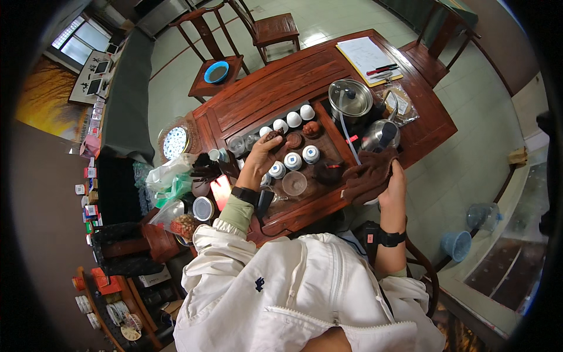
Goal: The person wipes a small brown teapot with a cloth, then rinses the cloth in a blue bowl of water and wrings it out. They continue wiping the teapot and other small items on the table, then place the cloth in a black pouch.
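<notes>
So the left hand (262,154) is out over the tea tray (328,126) set into the wooden desk (270,88), fingers closed around a small dark brown clay piece (272,136), maybe a tiny teapot or tea pet, too small to tell. It sits at the tray's far-left part, right by the row of white cups (293,119). The right hand (394,186) is at the desk's near-right edge with its grip clamped on a brown cloth (370,173), which droops against the tray edge.

What I'd worry about:

- That clay piece is only pinched at the fingertips. If it's wet it could slip and land on the blue-and-white cups (293,160) or the glass cup (294,183) right under the wrist. Chips all round.
- The forearm crosses over those cups, so drawing the hand back low could knock one over.
- The cloth hangs just beside the metal kettle (380,135) and the thin tube running from the pot with the glass lid (350,97). Snag either and you could tip hot water, if it is hot, can't tell.
- A phone (220,190) sits at the near-left edge, near enough to catch any spill.
</notes>
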The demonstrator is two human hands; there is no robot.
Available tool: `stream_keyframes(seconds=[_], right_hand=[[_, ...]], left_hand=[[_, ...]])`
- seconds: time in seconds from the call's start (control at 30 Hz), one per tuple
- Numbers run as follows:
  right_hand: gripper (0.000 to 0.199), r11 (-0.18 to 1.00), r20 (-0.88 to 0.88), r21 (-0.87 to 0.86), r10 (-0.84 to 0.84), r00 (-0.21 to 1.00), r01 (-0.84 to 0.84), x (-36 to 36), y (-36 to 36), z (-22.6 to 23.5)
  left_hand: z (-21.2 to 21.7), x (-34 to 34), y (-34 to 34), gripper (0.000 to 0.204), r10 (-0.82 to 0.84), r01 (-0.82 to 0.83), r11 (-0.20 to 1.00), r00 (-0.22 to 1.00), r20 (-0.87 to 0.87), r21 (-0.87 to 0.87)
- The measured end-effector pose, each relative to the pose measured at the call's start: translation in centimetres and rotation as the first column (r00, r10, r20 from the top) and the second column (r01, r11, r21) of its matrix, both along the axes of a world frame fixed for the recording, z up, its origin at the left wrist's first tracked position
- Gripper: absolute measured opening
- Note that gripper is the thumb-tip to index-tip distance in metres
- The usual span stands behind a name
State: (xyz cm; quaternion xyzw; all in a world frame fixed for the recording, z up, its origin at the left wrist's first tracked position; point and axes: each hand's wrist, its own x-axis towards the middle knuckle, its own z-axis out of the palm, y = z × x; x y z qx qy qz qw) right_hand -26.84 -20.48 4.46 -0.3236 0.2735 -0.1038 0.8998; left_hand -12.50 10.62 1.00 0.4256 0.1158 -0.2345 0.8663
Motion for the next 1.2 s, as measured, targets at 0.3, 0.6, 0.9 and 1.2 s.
stream_keyframes(seconds=[0.3,0.6,0.9,1.2], right_hand=[[0.033,0.998,0.021,0.048,0.039,0.999,-0.040,0.3,-1.3,-1.3],[0.044,0.973,0.043,0.177,0.141,0.989,-0.147,0.3,-3.2,-2.0],[0.038,0.976,-0.052,0.214,0.054,0.997,-0.042,0.0,-3.7,-1.7],[0.042,0.977,-0.045,0.209,0.055,0.997,-0.044,-0.2,-4.6,-1.2]], left_hand=[[-7.4,3.9,-0.7,0.018,-0.055,0.017,0.949,0.992,0.114,0.316],[-11.3,5.7,-1.7,0.033,-0.221,-0.072,0.609,0.941,0.257,0.790],[-15.8,7.5,-3.3,0.042,-0.429,-0.286,0.142,0.845,0.320,0.947],[-17.7,7.3,-4.0,0.035,-0.384,-0.247,0.094,0.885,0.264,0.964]])
